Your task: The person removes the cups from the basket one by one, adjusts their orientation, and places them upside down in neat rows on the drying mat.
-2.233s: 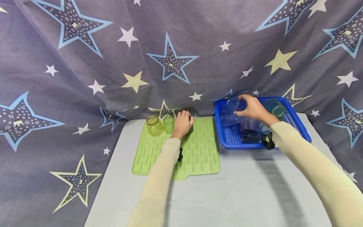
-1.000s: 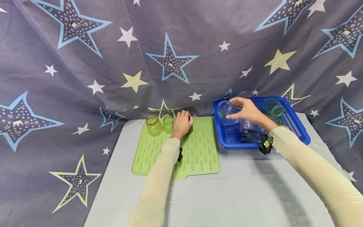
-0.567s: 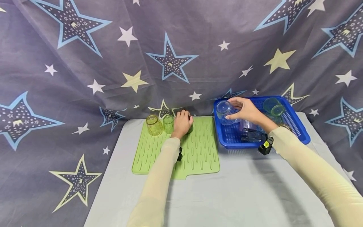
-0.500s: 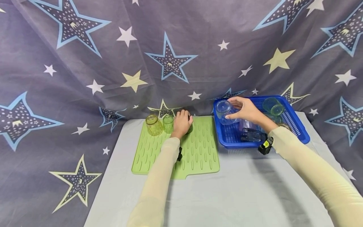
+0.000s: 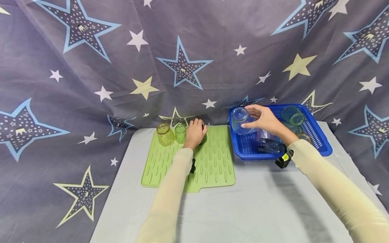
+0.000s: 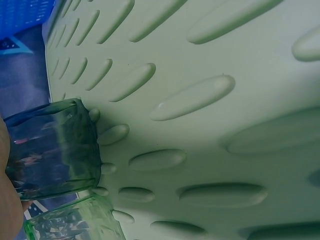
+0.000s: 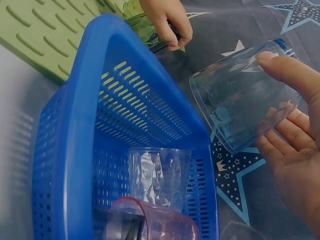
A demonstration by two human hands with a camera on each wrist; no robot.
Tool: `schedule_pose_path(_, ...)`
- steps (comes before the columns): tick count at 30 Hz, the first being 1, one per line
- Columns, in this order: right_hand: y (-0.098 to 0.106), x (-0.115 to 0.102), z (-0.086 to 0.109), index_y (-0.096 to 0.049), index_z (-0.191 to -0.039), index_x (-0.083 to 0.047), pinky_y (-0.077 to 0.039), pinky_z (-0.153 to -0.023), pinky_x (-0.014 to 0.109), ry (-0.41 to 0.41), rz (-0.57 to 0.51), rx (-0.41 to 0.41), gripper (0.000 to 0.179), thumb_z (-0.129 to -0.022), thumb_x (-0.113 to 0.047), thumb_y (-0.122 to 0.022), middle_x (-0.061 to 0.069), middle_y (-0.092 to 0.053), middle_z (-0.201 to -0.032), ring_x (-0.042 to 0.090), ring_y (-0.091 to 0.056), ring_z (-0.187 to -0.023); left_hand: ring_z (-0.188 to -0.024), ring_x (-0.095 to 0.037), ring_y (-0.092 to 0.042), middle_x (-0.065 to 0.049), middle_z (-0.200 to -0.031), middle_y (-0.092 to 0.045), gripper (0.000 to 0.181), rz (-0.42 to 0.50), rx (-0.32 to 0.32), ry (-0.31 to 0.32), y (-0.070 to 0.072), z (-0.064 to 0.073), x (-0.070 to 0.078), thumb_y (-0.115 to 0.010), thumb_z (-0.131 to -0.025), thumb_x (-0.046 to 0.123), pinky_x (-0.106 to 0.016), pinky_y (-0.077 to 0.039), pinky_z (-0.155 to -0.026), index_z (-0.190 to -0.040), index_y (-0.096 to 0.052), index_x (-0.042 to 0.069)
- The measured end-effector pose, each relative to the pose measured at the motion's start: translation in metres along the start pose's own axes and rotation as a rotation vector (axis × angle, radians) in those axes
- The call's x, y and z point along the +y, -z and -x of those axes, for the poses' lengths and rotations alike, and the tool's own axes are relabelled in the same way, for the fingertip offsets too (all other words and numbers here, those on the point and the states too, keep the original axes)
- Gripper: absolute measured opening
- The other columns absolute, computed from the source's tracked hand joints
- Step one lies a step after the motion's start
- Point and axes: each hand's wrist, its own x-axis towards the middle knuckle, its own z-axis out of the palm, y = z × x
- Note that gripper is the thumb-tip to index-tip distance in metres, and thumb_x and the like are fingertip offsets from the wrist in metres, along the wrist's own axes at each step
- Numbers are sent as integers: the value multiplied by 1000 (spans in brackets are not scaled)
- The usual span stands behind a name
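My left hand [image 5: 196,133] grips a dark blue-green glass [image 6: 55,150] that touches the light green ridged mat [image 5: 212,162]; the hand hides most of it in the head view. Left of it on the mat stand a small green glass [image 5: 180,134] and a larger yellow glass [image 5: 165,135]. Over the left part of the blue basket [image 5: 252,156], my right hand [image 5: 264,118] holds a clear, faintly blue cup [image 7: 245,95] between thumb and fingers. The right wrist view shows this cup tilted, raised above the basket's rim.
Inside the basket lie a clear cup [image 7: 159,175], a pink-tinted cup [image 7: 167,222], a dark glass [image 5: 270,146] and a greenish glass [image 5: 293,114]. A star-patterned cloth [image 5: 194,94] hangs behind the white-covered table [image 5: 243,202].
Since the earliest frame, my right hand has raised the clear blue-tinted cup, turned it and shifted slightly left; lately it is nearly still. My left hand stays in place on its glass.
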Motion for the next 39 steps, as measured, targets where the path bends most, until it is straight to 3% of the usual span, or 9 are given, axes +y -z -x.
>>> schedule_pose_path(20,-8,-4,5,-46,-149,-5,-35,-121,50,6,-50,4,78,-82,-16,-85,17,-47,-155,35,-45,-144,-106,-31,-55,-10,-117,-58,28,2,11,5,1,3,0,-46,-107,33,-43,-54,-85,-116,-59,9)
schedule_pose_path(39,-16,-3,4,-47,-148,-2,-36,-120,49,23,-64,-3,75,-83,-12,-84,19,-48,-154,36,-46,-143,-114,-32,-53,-11,-124,-55,34,18,-69,3,9,5,2,-39,-109,37,-46,-54,-88,-120,-56,9)
